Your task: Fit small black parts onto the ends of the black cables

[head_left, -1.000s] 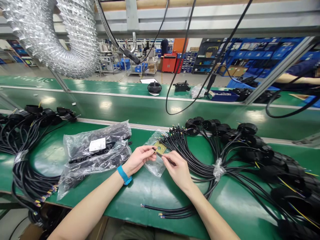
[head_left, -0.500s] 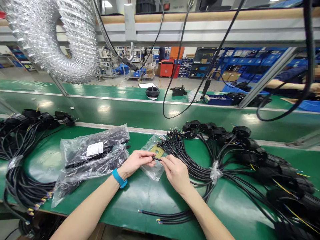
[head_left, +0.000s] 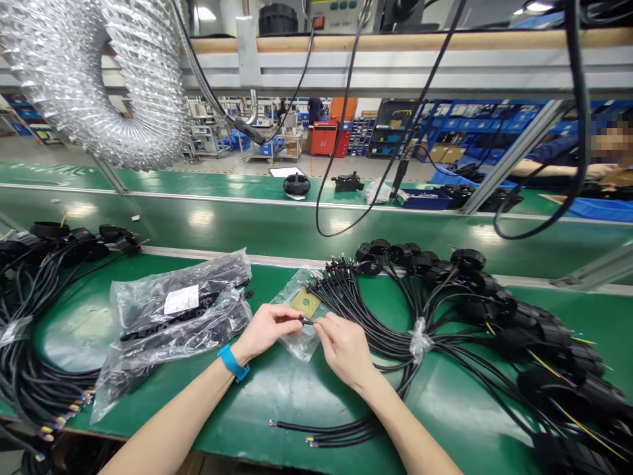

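Note:
My left hand and my right hand meet over the green workbench, both pinching a thin black cable end between finger and thumb. Under the fingertips lies a clear plastic bag holding a small brass-coloured plate. A bundle of black cables with round black connectors spreads to the right of my right hand. A blue wristband circles my left wrist. Left of that hand lie plastic bags of black parts.
A second bundle of black cables lies at the bench's left end. Beyond a metal rail stands another green bench with black parts and a blue tray. A silver flexible duct and hanging black cables occupy the space above. A co-worker's arm shows far right.
My hands have drawn closer together around the black cable end. The whole scene sits lower in the view, as my head has tilted upward.

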Demonstrator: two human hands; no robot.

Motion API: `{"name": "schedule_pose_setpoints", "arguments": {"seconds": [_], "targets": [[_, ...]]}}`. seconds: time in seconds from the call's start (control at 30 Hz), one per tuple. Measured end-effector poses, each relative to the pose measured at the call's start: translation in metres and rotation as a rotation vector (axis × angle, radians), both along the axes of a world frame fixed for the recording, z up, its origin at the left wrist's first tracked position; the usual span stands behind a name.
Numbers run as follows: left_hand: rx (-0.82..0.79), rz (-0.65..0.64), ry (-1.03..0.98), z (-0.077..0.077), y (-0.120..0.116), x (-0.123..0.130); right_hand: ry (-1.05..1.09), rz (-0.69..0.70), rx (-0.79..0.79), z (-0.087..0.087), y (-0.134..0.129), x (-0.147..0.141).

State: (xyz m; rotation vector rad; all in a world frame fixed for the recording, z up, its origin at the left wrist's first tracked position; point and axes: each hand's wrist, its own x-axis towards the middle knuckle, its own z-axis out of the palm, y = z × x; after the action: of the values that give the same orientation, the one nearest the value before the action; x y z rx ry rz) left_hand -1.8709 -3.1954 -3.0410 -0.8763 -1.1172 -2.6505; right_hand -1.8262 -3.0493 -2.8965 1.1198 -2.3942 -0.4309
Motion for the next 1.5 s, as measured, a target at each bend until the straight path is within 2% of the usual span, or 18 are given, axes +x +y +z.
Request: {"name": "schedule_pose_setpoints", "arguments": {"seconds": [0.17,0.27,0.37,0.5,0.7,1.0,1.5], "targets": [[-0.094,0.321,0.135,0.007,0.000,0.013,-0.281,-0.113,-0.195,0.006,0.002,-0.001],[-0.133,0.447,0.210,0.008,0.004,0.020,-0.418,-0.164,-0.316,0.008,0.003,-0.004],[-0.130,0.554,0.230,0.007,0.010,0.023,-0.476,-0.199,-0.387,0.007,0.003,-0.005],[-0.129,0.703,0.240,0.005,0.015,0.022,-0.474,-0.199,-0.378,0.004,0.002,-0.003],[-0.114,0.705,0.329,0.003,0.015,0.021,-0.571,-0.230,-0.448,0.001,0.004,-0.004],[-0.145,0.817,0.342,0.004,0.019,0.027,-0.641,-0.226,-0.513,0.001,-0.002,-0.003],[-0.173,0.772,0.311,0.004,0.020,0.028,-0.716,-0.235,-0.532,-0.005,0.002,-0.005]]}}
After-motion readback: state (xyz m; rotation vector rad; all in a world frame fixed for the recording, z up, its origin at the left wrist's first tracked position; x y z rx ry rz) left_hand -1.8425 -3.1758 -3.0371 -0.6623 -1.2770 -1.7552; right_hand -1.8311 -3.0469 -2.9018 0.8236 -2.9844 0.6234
